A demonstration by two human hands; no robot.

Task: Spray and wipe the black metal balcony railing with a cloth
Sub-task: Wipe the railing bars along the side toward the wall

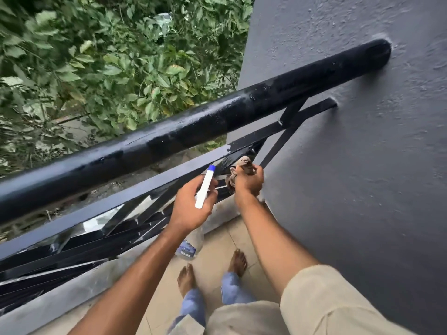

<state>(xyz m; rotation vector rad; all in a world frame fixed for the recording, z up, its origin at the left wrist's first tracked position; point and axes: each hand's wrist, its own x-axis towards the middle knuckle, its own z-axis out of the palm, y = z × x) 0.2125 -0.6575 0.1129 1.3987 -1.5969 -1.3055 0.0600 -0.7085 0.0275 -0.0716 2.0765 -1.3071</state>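
Down low, fingers (258, 170) of the right hand (249, 184) bunch cloth (243, 163) against railing (135, 189).

I log the rail (217, 117) running from lower left up into the wall (362, 177) at right. Foliage (84, 68) lies beyond it, the bars (145, 187) under it.

- Of the hands, the left hand (191, 209), with the bottle (205, 187), sits just left of the right hand (249, 182).
- The right hand holds the cloth (244, 164) against the bars beside the wall.
- Feet (186, 279) are on the floor (217, 240) below.

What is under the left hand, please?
A clear bottle with a blue label, over the tiled floor. The left hand covers its top, so whether it joins the white sprayer or rests on the floor cannot be told.
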